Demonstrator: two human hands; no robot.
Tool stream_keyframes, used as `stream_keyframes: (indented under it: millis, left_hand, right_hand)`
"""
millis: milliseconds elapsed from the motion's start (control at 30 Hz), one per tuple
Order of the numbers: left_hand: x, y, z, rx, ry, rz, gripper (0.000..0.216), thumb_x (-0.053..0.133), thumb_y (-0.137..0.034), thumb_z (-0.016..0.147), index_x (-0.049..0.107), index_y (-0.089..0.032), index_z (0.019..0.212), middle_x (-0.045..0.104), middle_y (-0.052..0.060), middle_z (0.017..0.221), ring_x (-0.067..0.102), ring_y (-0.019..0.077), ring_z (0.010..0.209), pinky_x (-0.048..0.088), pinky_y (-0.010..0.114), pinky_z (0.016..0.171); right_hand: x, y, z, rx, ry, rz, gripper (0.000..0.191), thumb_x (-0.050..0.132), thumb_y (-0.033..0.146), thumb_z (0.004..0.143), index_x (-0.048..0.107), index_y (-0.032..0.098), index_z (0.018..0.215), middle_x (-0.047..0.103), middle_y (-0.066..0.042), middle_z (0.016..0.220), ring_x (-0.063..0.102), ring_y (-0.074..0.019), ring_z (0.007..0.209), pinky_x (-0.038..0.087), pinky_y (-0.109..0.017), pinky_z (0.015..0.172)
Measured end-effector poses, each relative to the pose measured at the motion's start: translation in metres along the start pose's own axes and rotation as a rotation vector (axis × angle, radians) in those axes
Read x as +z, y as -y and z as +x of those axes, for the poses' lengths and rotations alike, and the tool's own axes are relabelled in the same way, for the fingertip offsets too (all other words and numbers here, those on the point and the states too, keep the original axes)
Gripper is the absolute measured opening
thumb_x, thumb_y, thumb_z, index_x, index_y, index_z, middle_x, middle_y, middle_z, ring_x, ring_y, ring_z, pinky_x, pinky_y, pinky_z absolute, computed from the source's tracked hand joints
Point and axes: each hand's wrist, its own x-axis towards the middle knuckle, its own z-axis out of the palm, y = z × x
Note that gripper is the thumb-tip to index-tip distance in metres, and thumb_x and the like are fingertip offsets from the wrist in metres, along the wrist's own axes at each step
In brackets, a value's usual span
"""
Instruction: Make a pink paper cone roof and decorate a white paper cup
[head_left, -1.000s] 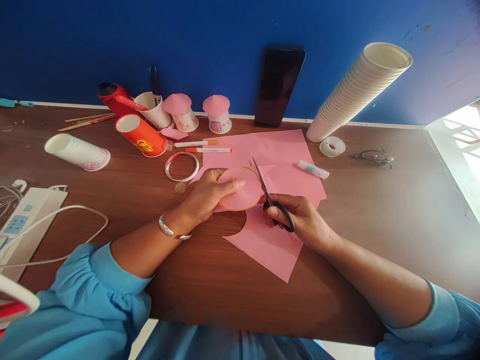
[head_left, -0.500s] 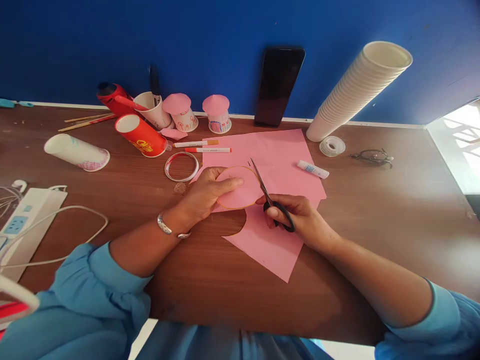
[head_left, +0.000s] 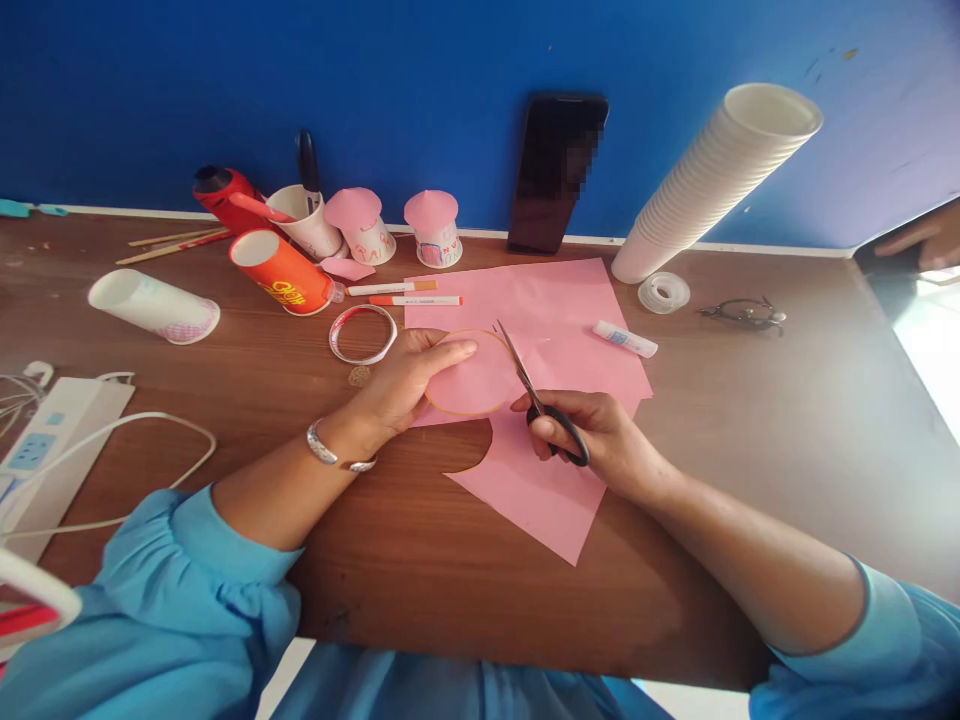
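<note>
Paper circle, pink with a thin yellowish-brown rim, is held just above the worktop, over the near edge of a larger pink sheet. The left hand pinches it at its left side, thumb flat on top and the other fingers mostly hidden. The right hand has its fingers closed around the handles of black scissors, whose blades lie along the circle's right edge; whether they touch it I cannot tell. Below the scissors is a pink offcut with a curved notch in its left side. Two markers, one orange-capped, lie at the sheet's left, and a small white tube at its right. Behind, a phone leans against the blue wall, between two pink-roofed paper cups and a tall stack of white cups.
</note>
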Motion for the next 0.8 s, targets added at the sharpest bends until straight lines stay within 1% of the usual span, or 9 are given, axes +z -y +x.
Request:
stream_keyframes:
  millis: [200, 333, 467, 667, 800]
  left_hand:
    - [-0.0018, 0.0004, 0.0003, 0.039, -0.020, 0.060, 0.033, 0.081, -0.041, 0.074, 0.067, -0.015, 0.057, 0.061, 0.000, 0.056, 0.050, 0.0107, 0.053, 0.037, 0.025, 0.053]
    - [-0.0033, 0.0007, 0.0013, 0.045, -0.013, 0.059, 0.031, 0.081, -0.039, 0.075, 0.068, -0.016, 0.059, 0.058, -0.001, 0.056, 0.049, 0.0106, 0.054, 0.038, 0.025, 0.055]
    - [-0.0035, 0.0003, 0.0014, 0.043, -0.004, 0.043, 0.034, 0.081, -0.039, 0.076, 0.065, -0.015, 0.057, 0.057, -0.001, 0.056, 0.048, 0.0094, 0.054, 0.037, 0.024, 0.054]
    - [-0.0040, 0.0005, 0.0015, 0.059, 0.006, 0.056, 0.033, 0.080, -0.038, 0.077, 0.067, -0.015, 0.058, 0.056, -0.001, 0.055, 0.047, 0.0095, 0.054, 0.035, 0.024, 0.053]
    - [-0.0045, 0.0004, 0.0023, 0.058, 0.009, 0.064, 0.032, 0.079, -0.039, 0.077, 0.068, -0.016, 0.059, 0.057, -0.001, 0.056, 0.047, 0.0100, 0.055, 0.036, 0.025, 0.055]
  right_hand:
    - [0.0000, -0.0007, 0.0001, -0.001, 0.004, -0.004, 0.053, 0.072, 0.063, 0.086, 0.073, 0.015, 0.109, 0.058, 0.001, 0.064, 0.050, -0.0121, 0.061, 0.043, -0.026, 0.056]
    - [0.0000, -0.0011, 0.0005, -0.013, 0.013, 0.005, 0.054, 0.073, 0.063, 0.085, 0.072, 0.014, 0.109, 0.058, 0.001, 0.063, 0.049, -0.0117, 0.060, 0.042, -0.026, 0.055]
    - [0.0004, -0.0008, 0.0001, -0.014, 0.014, 0.003, 0.054, 0.072, 0.063, 0.086, 0.072, 0.014, 0.108, 0.058, 0.002, 0.063, 0.049, -0.0117, 0.060, 0.041, -0.026, 0.055]
    - [0.0008, -0.0006, -0.0007, -0.013, 0.008, 0.010, 0.054, 0.072, 0.063, 0.086, 0.072, 0.014, 0.110, 0.059, 0.002, 0.063, 0.049, -0.0115, 0.059, 0.041, -0.027, 0.055]
    - [0.0013, -0.0002, -0.0005, -0.025, 0.008, 0.019, 0.053, 0.071, 0.062, 0.087, 0.072, 0.014, 0.109, 0.059, 0.001, 0.063, 0.049, -0.0117, 0.059, 0.042, -0.027, 0.055]
